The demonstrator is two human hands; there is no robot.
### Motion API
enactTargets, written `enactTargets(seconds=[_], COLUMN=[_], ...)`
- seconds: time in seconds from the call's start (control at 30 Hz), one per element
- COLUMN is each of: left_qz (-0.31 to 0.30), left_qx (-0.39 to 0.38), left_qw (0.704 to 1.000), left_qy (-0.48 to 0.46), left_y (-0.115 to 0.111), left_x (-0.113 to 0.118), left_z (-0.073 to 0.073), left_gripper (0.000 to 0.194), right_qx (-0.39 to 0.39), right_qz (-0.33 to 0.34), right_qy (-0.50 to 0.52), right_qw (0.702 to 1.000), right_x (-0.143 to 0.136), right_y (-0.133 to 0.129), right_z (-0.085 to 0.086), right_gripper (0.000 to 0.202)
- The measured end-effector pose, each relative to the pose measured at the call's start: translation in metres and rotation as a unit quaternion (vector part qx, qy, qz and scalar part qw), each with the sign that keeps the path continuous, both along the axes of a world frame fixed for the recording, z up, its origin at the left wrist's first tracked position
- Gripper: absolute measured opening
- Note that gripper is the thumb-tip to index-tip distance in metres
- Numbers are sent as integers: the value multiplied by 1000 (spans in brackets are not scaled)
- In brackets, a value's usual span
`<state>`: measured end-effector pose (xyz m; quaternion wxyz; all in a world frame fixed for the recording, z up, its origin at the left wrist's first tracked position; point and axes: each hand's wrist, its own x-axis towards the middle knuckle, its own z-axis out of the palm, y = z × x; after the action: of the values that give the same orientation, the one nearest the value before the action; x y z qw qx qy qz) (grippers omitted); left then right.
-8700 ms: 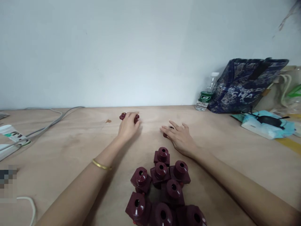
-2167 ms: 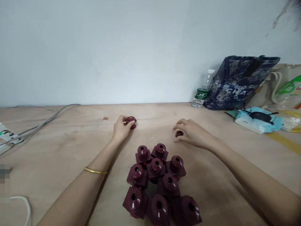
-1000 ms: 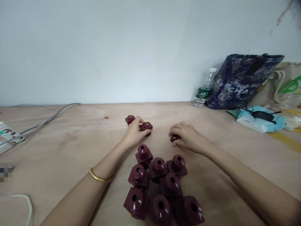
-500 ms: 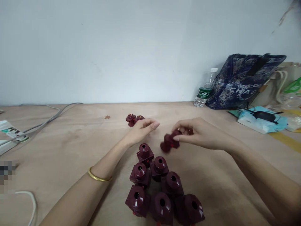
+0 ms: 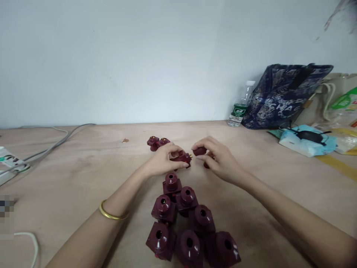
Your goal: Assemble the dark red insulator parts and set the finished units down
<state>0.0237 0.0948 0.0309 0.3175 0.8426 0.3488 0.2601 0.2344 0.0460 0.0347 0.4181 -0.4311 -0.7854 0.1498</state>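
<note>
My left hand (image 5: 163, 160) pinches a dark red plastic piece with brass pins (image 5: 182, 159); the pins point right. Opposite it, my right hand (image 5: 216, 158) has its fingers curled round another dark red piece (image 5: 199, 151), whose rounded end shows while the rest is hidden by the fingers. A small gap separates the two held pieces. Just beyond my left hand lie two more dark red pieces (image 5: 153, 141) with brass on top. Nearer me stand several dark red pieces (image 5: 187, 197) with square bases and holed round tops, packed close together.
At the back right, a water bottle (image 5: 239, 106) stands against a dark patterned bag (image 5: 281, 98). A blue tissue pack (image 5: 308, 143) with a black object on it lies in front. Grey cables (image 5: 60, 141) cross the wooden table's left side, near a white package (image 5: 11, 160).
My left hand, empty before, now grips a piece with brass pins. My right hand has shifted slightly, its fingers now facing the left hand with another dark red piece.
</note>
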Motion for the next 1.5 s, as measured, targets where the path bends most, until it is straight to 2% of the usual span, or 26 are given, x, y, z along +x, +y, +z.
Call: enactTargets(seconds=[0.07,0.17,0.27,0.37,0.4,0.47,0.53,0.57,0.63,0.7,0.77,0.83,0.9,0.97,1.1,1.2,1.3,1.4,1.5], left_qz=[20,64,123,238,276,328,341,336,293,204,83,-19,-62,-42,28,58,30,-8,41], left_qx=[-31,-38,48,152,169,185,203,209,190,117,0,-111,-163,-147,-17,30,-31,-105,-136], left_qw=[999,997,991,953,937,914,908,911,935,972,996,994,985,988,998,997,998,993,990], left_qy=[-9,-35,15,109,131,151,135,114,59,5,-21,-15,14,36,49,47,51,55,15], left_y=[5,10,12,13,13,14,15,15,13,10,5,0,-4,-7,-13,-17,-17,-15,-14], left_x=[-4,-5,-2,-3,-4,-7,-10,-11,-11,-11,-11,-10,-9,-6,5,12,7,-12,-36], left_z=[-5,-16,-26,-29,-29,-27,-22,-18,-9,2,12,18,19,15,6,5,9,11,7], left_gripper=[27,31,31,34,39,57,67,64,43,35,46,52,44,36,24,31,26,26,34], right_qx=[32,-3,-29,-19,-14,-20,-55,-85,-113,-150,-174,-188,-206,-226,-234,-206,-145,-59,-58], right_qz=[-20,-25,2,-53,-76,-86,-34,10,94,141,125,68,14,-24,-44,-49,10,37,32], right_qy=[-8,-87,-250,-342,-342,-289,-188,-141,-103,-106,-89,-50,-19,-1,-12,-31,-21,-12,-49], right_qw=[999,996,968,938,937,953,980,986,984,973,973,979,978,974,971,977,989,997,997], right_x=[8,15,17,17,15,8,-7,-16,-35,-47,-47,-38,-24,-12,-9,-13,-10,0,8], right_y=[1,1,2,2,1,-2,-9,-13,-20,-23,-20,-11,-2,6,11,8,6,4,4], right_z=[5,3,-10,-19,-18,-9,6,14,27,32,28,18,6,-3,-10,-7,3,15,17], right_gripper=[25,24,15,20,24,31,36,37,37,29,22,20,22,25,38,37,17,20,24])
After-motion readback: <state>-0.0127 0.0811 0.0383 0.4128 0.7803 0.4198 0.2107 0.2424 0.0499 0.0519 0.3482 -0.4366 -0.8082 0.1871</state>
